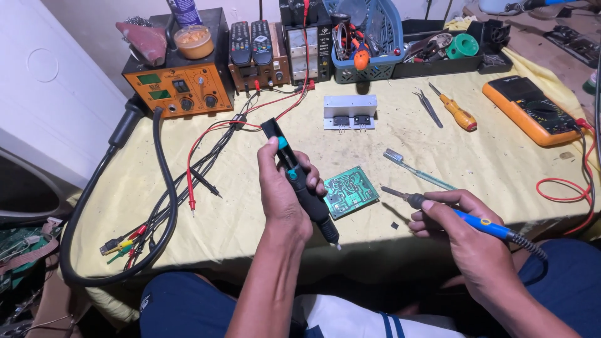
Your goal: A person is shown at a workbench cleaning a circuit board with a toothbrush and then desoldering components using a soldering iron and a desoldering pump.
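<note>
My left hand [283, 194] grips a black and teal desoldering pump [302, 181] upright, thumb on its top, nozzle pointing down toward me just left of a green circuit board [350, 191]. The board lies flat on the yellow table cover. My right hand [460, 228] holds a blue-handled soldering iron [463, 218] like a pen; its metal tip [391, 191] hovers just right of the board. A small dark part [394, 225] lies on the cloth between my hands.
Beyond the board lie a toothbrush [416, 170], tweezers [429, 107], an orange screwdriver [457, 112] and a white heat-sink block [350, 112]. An orange multimeter [532, 112] sits right, an orange soldering station [178, 84] back left, with a thick black hose [164, 188] and test leads trailing.
</note>
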